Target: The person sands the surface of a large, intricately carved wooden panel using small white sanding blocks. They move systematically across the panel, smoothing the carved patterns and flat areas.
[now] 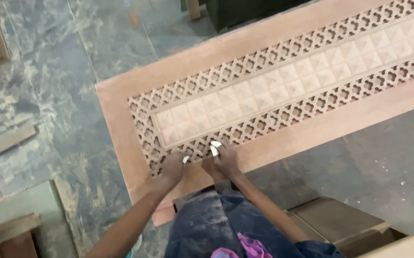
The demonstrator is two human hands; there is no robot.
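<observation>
Left hand: palm down, fingers curled, white tape on one fingertip. Right hand: palm down, fingers extended, white-taped tips. Both forearms reached forward, close together

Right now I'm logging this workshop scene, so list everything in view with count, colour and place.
Carved panel: one, pinkish-brown, lying flat and running from centre to upper right, with a lattice border around a strip of raised pyramid squares.
Floor: mottled grey-green stone, dusty, on the left and at right.
Wood offcuts: a few, brown, along the left edge and lower left.
Wooden box: one, dark brown, lower right.
Dark cabinet base: one, dark green, top centre.
Trousers: dark blue, dusty, bottom centre.
Left hand: on the lattice near the panel's near corner, a white-wrapped fingertip showing.
Right hand: on the lattice beside it, two fingertips wrapped white.
</observation>
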